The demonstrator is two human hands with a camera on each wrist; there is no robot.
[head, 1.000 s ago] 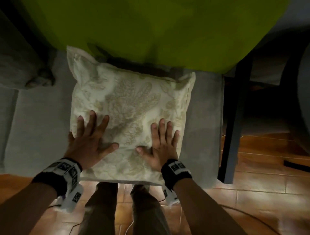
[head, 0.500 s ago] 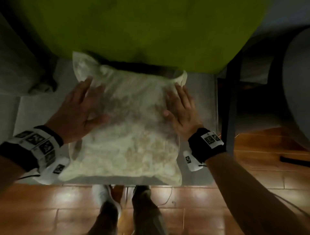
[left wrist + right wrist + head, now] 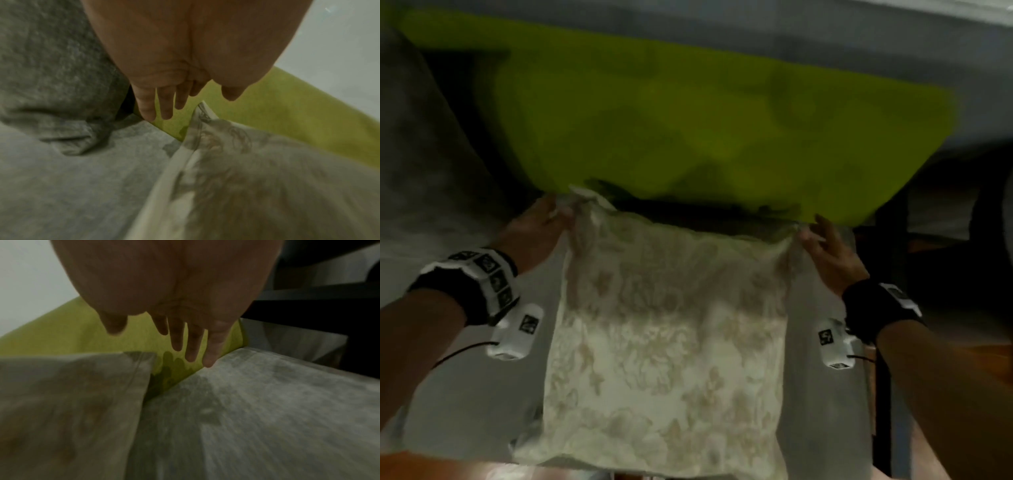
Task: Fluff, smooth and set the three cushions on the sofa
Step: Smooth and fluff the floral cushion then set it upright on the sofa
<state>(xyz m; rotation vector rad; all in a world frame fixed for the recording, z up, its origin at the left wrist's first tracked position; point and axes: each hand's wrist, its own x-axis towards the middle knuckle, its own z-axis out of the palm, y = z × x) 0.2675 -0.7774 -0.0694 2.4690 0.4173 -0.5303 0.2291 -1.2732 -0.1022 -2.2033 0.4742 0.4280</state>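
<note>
A cream floral cushion lies flat on the grey sofa seat, its far edge against a large green cushion that leans on the backrest. My left hand is at the cream cushion's far left corner and my right hand at its far right corner. In the left wrist view the left hand has straight fingers just beside the corner of the cream cushion, not closed on it. In the right wrist view the right hand also shows straight fingers above the seat, next to the cushion's corner.
A grey cushion stands at the left of the seat. A dark furniture frame stands close to the sofa's right end, with wooden floor beyond it. Bare seat fabric lies on both sides of the cream cushion.
Both hands left the cushion's near half, slid up its sides and now sit at its far corners. The view has tilted up toward the green cushion.
</note>
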